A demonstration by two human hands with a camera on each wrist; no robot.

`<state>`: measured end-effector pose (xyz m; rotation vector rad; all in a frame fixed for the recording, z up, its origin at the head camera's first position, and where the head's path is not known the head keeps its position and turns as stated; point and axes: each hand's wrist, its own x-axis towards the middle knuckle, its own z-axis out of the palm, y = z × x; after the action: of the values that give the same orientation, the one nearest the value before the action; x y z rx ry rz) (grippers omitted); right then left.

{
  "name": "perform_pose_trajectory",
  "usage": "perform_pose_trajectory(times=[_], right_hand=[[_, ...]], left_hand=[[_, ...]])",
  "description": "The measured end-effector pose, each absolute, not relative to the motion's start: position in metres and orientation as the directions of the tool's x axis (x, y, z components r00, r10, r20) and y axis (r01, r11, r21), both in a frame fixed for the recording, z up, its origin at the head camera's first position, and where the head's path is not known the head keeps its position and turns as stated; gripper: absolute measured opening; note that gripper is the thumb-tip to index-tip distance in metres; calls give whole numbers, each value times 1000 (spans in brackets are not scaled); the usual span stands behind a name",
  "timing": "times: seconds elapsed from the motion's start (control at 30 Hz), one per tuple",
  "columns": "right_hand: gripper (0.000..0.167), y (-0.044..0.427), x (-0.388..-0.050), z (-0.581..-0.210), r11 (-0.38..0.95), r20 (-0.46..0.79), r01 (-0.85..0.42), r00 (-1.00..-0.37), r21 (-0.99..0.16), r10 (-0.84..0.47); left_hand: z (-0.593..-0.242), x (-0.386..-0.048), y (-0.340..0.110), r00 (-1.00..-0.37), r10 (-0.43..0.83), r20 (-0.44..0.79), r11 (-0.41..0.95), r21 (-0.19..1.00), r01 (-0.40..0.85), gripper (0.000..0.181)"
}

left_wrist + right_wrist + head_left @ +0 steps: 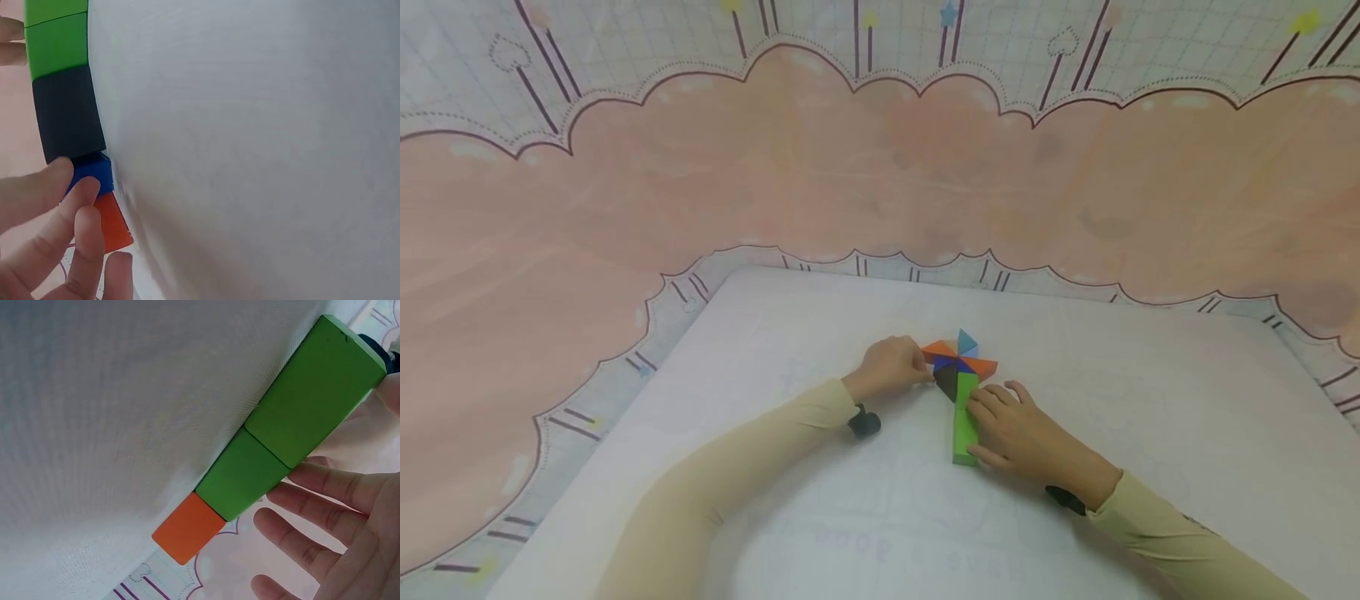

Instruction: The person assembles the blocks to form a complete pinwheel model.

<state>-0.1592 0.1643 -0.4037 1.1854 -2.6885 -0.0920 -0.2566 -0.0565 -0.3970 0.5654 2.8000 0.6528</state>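
Small wooden blocks form a pinwheel shape on the white table. Its pieces include orange blocks (981, 367), a light blue triangle (966, 341) and a dark block (946, 383). Below them runs a straight green stem of two blocks (965, 437) laid end to end. My left hand (891, 367) is at the pinwheel's left side, thumb and index tips pinching the dark blue block (95, 174) between the dark and orange ones. Along the stem's right side lies my right hand (1022, 432), fingers extended, fingertips touching the green blocks and thumb near their lower end.
A white table (820, 517) spreads around the blocks. Beyond its far edge hangs a peach patterned cloth (880, 175). Dark wrist devices (864, 422) sit under both wrists, close to the tabletop.
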Motion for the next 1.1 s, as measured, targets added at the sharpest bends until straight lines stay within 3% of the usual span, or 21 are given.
perform_pose_trajectory(times=[0.47,1.1], right_hand=[[57,162,-159,-407,678,155,-724,-660,131,-735],[57,162,-156,-410,686,153,-716,-669,131,-728]], left_hand=[[-402,-259,-52,-882,451,-136,798,504,331,11],[-404,-253,-62,-873,470,-132,772,542,334,22]])
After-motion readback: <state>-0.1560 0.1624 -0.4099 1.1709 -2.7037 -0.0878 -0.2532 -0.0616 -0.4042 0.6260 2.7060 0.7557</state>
